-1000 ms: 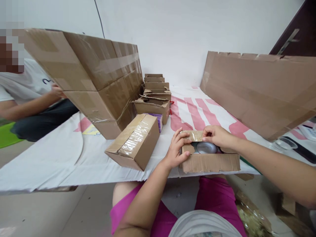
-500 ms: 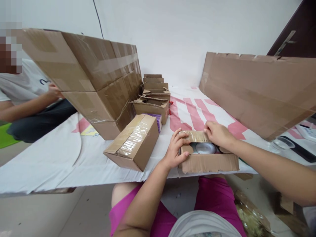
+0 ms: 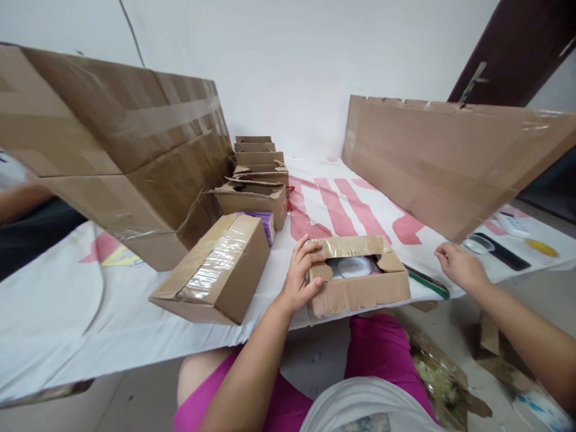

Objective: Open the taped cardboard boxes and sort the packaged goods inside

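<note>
A small cardboard box (image 3: 360, 294) lies near the table's front edge, its top partly open. Through the gap shows a white round thing (image 3: 354, 267), its kind unclear. My left hand (image 3: 303, 273) grips the box's left end, fingers over the top and thumb on the near side. Off to the right, my right hand (image 3: 461, 267) is above the tabletop with its fingers curled together; whatever they may hold is hidden. Between it and the box lies a green-handled tool (image 3: 432, 285), partly behind the box. A small clear cup (image 3: 478, 243) is just beyond my right hand.
A taped box (image 3: 216, 270) and a purple pack (image 3: 265, 225) lie left. Behind them runs a row of opened boxes (image 3: 258, 198) beside stacked cartons (image 3: 166, 138). A large carton (image 3: 441, 156) stands right, near a black flat object (image 3: 504, 252). Someone's arm (image 3: 22, 201) shows left.
My right hand has left the box's top and moved right, towards the clear cup. My left hand keeps its hold. The view has turned right, uncovering the green-handled tool.
</note>
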